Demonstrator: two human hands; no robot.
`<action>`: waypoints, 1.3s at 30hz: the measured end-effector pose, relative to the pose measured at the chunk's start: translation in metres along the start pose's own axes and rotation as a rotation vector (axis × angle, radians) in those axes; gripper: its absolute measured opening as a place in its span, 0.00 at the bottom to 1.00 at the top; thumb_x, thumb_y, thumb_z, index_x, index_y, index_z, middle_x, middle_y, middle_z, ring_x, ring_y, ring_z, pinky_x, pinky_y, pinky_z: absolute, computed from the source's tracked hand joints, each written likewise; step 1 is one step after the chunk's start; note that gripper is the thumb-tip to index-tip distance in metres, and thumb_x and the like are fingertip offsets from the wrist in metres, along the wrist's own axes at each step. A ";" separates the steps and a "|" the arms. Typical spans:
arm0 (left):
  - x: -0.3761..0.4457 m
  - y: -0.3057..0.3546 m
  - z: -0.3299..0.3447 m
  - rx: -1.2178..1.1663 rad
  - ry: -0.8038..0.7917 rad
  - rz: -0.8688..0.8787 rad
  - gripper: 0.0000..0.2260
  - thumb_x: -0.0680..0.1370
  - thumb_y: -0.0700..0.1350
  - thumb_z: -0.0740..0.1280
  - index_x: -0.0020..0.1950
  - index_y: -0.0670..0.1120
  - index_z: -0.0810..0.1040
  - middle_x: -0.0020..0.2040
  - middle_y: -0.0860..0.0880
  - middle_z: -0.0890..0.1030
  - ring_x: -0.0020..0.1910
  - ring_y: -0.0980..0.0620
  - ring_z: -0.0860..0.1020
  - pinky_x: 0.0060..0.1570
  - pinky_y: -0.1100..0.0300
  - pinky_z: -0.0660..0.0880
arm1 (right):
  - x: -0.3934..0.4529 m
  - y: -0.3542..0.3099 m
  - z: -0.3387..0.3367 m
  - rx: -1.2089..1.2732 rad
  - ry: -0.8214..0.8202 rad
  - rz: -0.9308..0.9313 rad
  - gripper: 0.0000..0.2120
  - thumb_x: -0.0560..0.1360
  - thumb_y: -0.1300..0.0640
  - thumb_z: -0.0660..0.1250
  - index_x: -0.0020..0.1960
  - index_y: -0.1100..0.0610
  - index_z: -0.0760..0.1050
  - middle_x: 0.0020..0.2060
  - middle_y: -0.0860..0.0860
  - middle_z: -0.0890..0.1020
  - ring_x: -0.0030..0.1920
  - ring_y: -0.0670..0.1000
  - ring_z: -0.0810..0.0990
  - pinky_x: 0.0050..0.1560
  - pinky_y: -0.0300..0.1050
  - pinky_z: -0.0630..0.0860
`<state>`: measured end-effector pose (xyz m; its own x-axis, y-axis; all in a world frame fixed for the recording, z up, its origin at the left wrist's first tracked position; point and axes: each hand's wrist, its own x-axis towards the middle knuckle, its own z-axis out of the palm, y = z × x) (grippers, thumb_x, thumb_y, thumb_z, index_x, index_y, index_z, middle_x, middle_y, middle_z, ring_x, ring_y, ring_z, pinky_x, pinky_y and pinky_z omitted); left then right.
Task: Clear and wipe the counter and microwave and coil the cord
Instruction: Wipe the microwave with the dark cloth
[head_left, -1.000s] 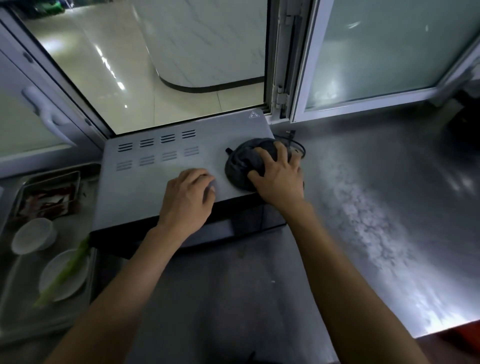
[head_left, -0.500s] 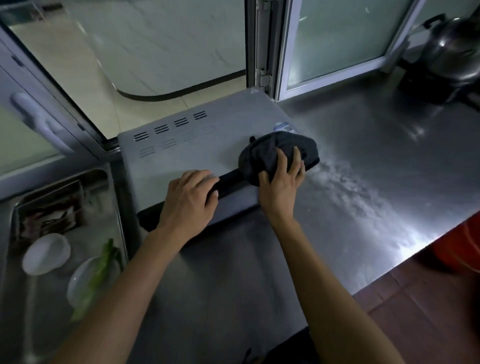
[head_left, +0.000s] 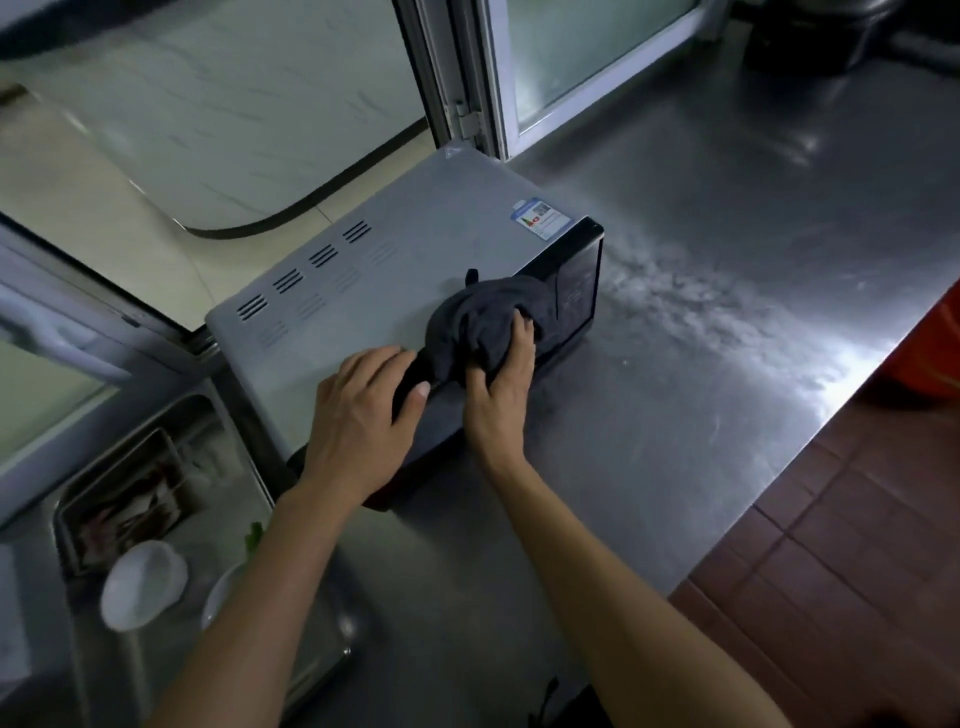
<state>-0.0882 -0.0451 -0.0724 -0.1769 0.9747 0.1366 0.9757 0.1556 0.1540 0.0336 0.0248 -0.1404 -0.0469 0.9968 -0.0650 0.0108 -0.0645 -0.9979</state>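
Wiping is what this looks like: the right hand (head_left: 501, 384) has its fingers curled into a bunched dark cloth (head_left: 485, 325) and presses it against the top front edge of the microwave (head_left: 363, 270), near the right-hand corner where the dark door (head_left: 569, 280) begins. The left hand (head_left: 363, 415) rests just beside it on the same front edge, fingers bent over the lip and thumb alongside the cloth's tail; it seems to be steadying the box, not gripping anything loose.

The microwave sits skewed on the steel counter (head_left: 727, 260), its long axis running from lower left to upper right, so its front face slants away toward the window frame (head_left: 467, 104). The cloth lies ahead of the right fingers, up and to the right, and the unwiped stretch of door runs on in that direction. So the right hand is the nearer one for the next pass, which I would guess travels along that slanted edge or down over the door, while the left holds the box from sliding.

No cord shows from here, so the coiling appears not yet done. To the left, a tray (head_left: 72, 514) holds a white bowl (head_left: 143, 584) and some scraps.
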 end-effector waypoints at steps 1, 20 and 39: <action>0.005 0.002 0.001 0.011 -0.009 0.016 0.21 0.82 0.56 0.56 0.70 0.47 0.73 0.68 0.49 0.74 0.68 0.50 0.69 0.64 0.48 0.70 | 0.004 0.002 -0.001 0.017 0.003 0.013 0.34 0.79 0.61 0.60 0.80 0.45 0.51 0.81 0.47 0.50 0.80 0.49 0.44 0.79 0.58 0.49; 0.118 0.082 0.031 -0.018 -0.015 0.133 0.17 0.82 0.50 0.57 0.68 0.48 0.75 0.68 0.50 0.75 0.68 0.50 0.70 0.63 0.47 0.70 | 0.126 0.007 -0.068 0.096 0.095 0.109 0.34 0.76 0.53 0.59 0.79 0.42 0.51 0.80 0.46 0.55 0.79 0.48 0.51 0.77 0.60 0.54; -0.021 -0.037 -0.012 -0.046 0.021 0.097 0.17 0.81 0.46 0.59 0.68 0.46 0.77 0.67 0.50 0.76 0.67 0.50 0.71 0.63 0.45 0.72 | -0.028 0.012 0.039 0.096 0.039 0.165 0.36 0.75 0.50 0.55 0.81 0.48 0.48 0.81 0.49 0.46 0.79 0.49 0.41 0.78 0.50 0.43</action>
<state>-0.1223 -0.0731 -0.0693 -0.0852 0.9811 0.1736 0.9815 0.0527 0.1839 -0.0036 -0.0060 -0.1508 -0.0137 0.9732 -0.2296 -0.0802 -0.2299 -0.9699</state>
